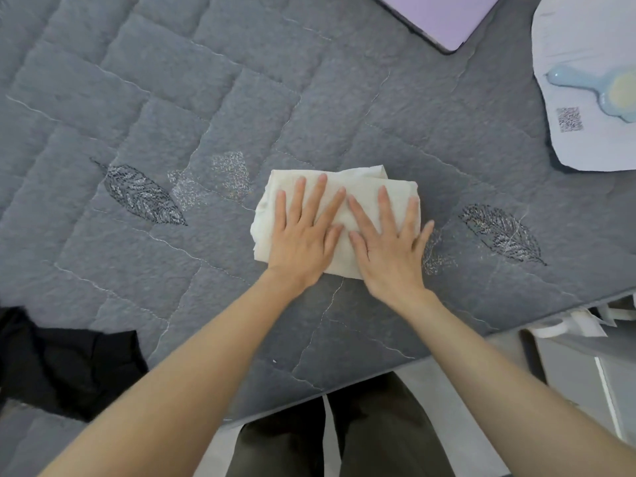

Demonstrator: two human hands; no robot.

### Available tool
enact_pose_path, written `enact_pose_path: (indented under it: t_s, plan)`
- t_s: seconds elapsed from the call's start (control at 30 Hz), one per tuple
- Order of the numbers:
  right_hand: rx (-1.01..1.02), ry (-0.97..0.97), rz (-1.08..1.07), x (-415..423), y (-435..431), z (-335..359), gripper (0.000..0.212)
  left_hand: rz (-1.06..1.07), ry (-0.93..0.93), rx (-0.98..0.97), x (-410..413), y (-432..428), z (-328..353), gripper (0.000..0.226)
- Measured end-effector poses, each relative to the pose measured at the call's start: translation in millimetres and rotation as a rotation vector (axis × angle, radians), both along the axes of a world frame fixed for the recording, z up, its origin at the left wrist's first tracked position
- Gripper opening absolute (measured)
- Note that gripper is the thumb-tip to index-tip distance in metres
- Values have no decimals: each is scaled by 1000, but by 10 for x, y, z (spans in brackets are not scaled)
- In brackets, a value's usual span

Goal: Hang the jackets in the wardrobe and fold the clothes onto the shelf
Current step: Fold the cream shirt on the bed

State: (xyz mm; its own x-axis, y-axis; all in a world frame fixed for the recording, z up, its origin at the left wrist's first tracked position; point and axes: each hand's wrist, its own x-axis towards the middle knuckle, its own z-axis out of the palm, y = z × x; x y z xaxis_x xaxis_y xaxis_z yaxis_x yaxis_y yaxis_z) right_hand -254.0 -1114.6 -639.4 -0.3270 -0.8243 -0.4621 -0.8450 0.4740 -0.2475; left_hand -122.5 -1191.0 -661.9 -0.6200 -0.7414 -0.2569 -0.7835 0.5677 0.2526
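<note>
A small cream-white garment (385, 187), folded into a compact bundle, lies in the middle of a grey quilted bed cover (206, 98). My left hand (303, 232) lies flat on its left half with fingers straight and spread. My right hand (389, 242) presses flat on its right half, fingers also straight. The two hands sit side by side, thumbs nearly touching. A black garment (69, 366) lies crumpled at the bed's lower left edge. No wardrobe or shelf is in view.
A lilac laptop (444, 15) lies at the top edge. A white paper sheet (585, 142) with a light blue dish-like object (605, 94) sits at the top right. White furniture (585, 366) stands beside the bed's right corner. My legs stand at the near edge.
</note>
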Motion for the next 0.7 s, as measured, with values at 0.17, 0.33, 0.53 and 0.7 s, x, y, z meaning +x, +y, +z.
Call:
enact_pose_path:
  t_s: [0.17,0.33,0.53,0.7]
  plan:
    - [-1,-141,-147,-143,-38,-246,57,189,-9,13,-62,-162,-186,55]
    - [-161,-103,-380,-124,36,-175,78,764,272,155,-90,-226,-67,58]
    - [-288,-339,-737,-85,-8,-110,98,927,417,256,94,-216,-7,57]
    - [-107,-370,-729,-262,-117,-152,77,943,395,389,165,-262,-52,44]
